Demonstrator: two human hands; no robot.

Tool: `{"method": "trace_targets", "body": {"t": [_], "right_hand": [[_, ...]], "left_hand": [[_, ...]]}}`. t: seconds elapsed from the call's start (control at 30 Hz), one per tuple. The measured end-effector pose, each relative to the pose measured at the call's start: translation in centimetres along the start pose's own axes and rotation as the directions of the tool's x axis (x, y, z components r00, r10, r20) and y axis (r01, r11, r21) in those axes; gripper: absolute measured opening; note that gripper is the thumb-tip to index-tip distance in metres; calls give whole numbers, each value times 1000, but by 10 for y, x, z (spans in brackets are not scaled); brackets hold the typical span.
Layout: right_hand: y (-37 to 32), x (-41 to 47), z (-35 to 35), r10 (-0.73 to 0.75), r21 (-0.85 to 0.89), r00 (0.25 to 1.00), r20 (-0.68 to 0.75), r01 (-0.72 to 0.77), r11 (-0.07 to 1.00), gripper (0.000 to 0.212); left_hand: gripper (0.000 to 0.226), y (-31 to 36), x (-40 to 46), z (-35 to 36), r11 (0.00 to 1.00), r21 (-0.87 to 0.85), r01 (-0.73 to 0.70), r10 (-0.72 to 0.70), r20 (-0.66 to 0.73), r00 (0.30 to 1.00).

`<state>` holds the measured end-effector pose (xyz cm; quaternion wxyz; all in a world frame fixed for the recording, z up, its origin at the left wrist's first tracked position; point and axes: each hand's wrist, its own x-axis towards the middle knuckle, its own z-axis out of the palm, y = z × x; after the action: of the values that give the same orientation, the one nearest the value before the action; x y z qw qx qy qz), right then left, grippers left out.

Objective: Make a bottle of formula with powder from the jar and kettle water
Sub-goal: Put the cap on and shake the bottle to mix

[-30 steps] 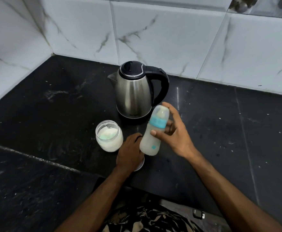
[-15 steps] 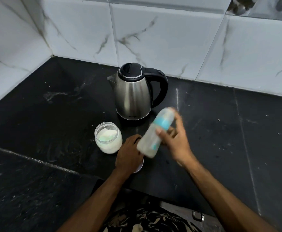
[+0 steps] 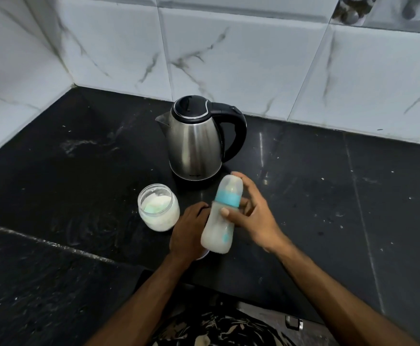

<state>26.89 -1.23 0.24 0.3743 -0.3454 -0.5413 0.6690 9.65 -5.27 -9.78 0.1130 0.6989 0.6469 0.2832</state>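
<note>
A: Where is the bottle (image 3: 220, 216)?

B: Lifted off the counter (image 3: 353, 196), in the right hand (image 3: 254, 216). Thumb across the front, fingers curled behind. It leans slightly, capped top toward the kettle (image 3: 196, 138). Blue collar, cloudy white liquid inside.

A: And the left hand (image 3: 187, 233)?

B: Palm down on the counter near its front edge, fingers curled over a small white round thing (image 3: 202, 256), mostly hidden. I cannot tell whether it grips it or only rests on it.

A: The jar (image 3: 158, 207)?

B: Open, white powder inside, just left of that hand. The kettle stands behind both, toward the tiled wall (image 3: 229, 58), lid closed, handle to the right.
</note>
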Motion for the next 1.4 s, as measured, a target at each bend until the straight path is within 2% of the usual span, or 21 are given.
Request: {"method": "trace_targets", "body": {"t": [0.1,0.17,0.23,0.33,0.37,0.4,0.5,0.57,0.63,0.7,0.73,0.8,0.9,0.97,1.03,1.1,1.13,1.23,1.3,1.37,1.4], "right_hand": [[-14,16,-10,-44,229,956,-291,114,967,79],[-19,24,-15,-20,388,913,-407,193,901,72],[-16,18,-11,-16,372,933,-359,159,915,69],[-4,1,-1,22,101,997,-70,-15,995,78],[-3,0,-1,23,52,999,-42,-21,998,80],[-4,2,-3,-4,71,997,-80,10,997,80],[-18,18,-11,-13,322,933,-361,138,937,77],[-18,21,-10,3,401,915,-402,173,899,73],[-12,11,-3,4,315,962,-275,86,945,79],[-4,0,4,18,101,999,-48,-13,995,82],[-2,-2,4,19,31,1000,0,-19,999,79],[-7,6,2,-28,103,994,-108,39,994,73],[-20,23,-7,-15,393,924,-383,178,902,68],[-19,23,-6,-8,434,927,-374,182,882,70],[-11,12,1,-11,295,974,-225,79,952,78],[-4,2,7,5,100,998,-58,1,995,81],[-3,2,6,5,72,999,-45,-2,997,81],[-15,12,0,-35,241,968,-247,96,966,80],[-20,20,-4,-15,389,923,-385,177,904,75],[-16,18,-2,10,424,916,-401,175,889,72],[-13,12,2,15,389,937,-350,131,912,73]], "left_hand": [[29,-1,2,6,997,62,45,-40,-80,996],[31,1,2,6,995,86,41,-35,-75,997],[29,-1,2,6,996,77,43,-36,-90,995],[41,-3,0,6,999,42,27,-26,-28,999],[42,-2,0,5,998,56,27,-26,-13,1000],[39,-2,0,4,997,67,38,-37,-22,999],[35,1,2,4,996,67,62,-58,-62,996],[35,3,3,3,997,69,38,-34,-66,997],[32,1,1,0,999,4,51,-51,-51,997],[51,1,-1,-4,994,-90,68,-64,45,997],[54,2,-1,-5,993,-96,63,-58,50,997],[40,4,-1,-4,997,-50,67,-68,-20,998],[30,4,3,1,998,33,49,-47,-63,997],[33,3,3,1,998,52,35,-31,-73,997],[34,2,0,-2,998,-50,49,-51,-56,997],[48,3,-3,-5,980,-186,75,-73,16,997],[48,4,-3,-6,978,-188,87,-84,26,996],[32,1,1,0,996,-29,87,-88,-55,995],[33,3,2,2,999,35,33,-30,-71,997],[31,2,2,3,999,38,29,-26,-90,996],[30,2,1,2,999,4,46,-45,-81,996]]}}
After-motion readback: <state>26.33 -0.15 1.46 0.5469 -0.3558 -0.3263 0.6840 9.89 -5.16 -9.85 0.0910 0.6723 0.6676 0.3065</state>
